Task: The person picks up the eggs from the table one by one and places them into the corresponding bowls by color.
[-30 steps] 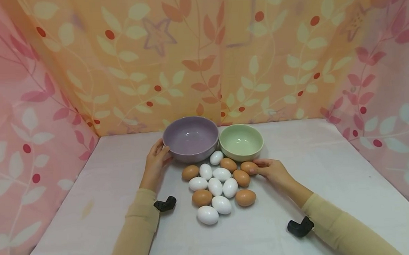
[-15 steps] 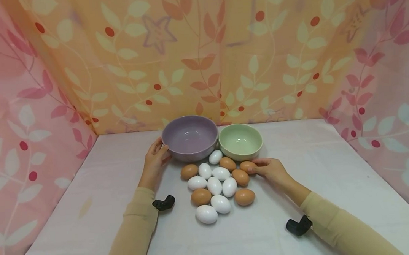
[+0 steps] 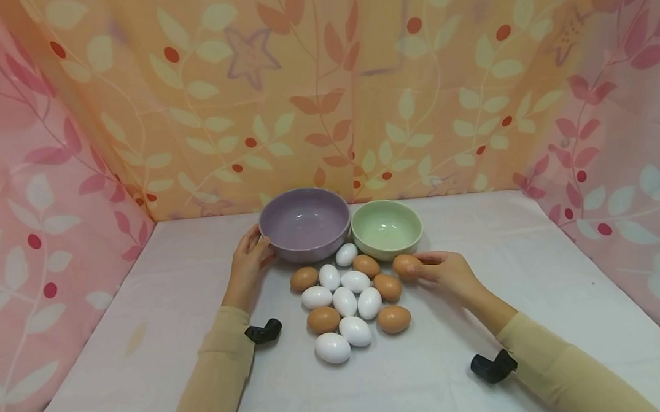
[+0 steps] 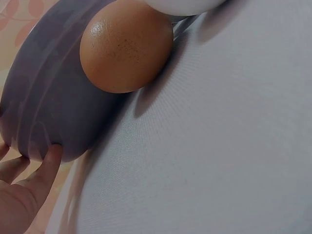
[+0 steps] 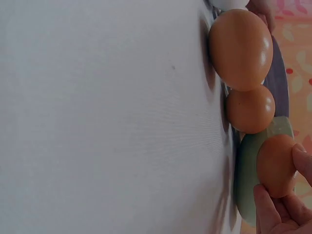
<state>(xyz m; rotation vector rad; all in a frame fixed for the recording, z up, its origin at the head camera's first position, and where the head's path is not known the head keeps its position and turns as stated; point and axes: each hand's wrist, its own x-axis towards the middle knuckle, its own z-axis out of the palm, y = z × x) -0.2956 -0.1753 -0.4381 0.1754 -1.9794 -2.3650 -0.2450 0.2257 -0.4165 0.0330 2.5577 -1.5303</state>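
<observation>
In the head view my left hand rests against the left side of a purple bowl. The left wrist view shows its thumb and fingertips on the bowl's outer wall. My right hand pinches a brown egg between thumb and fingers, raised off the cloth just in front of a green bowl. In the right wrist view this egg overlaps the green bowl's side. Both bowls stand upright side by side with nothing inside them. In front lie several white eggs and several brown eggs.
A white cloth covers the table. Patterned orange fabric hangs behind the bowls, and pink fabric stands on the left and right. A black wrist device sits at each sleeve. The eggs lie close together.
My right hand has lifted the brown egg slightly and moved it a little right and up, away from its neighbour. The left hand stays at the purple bowl.
</observation>
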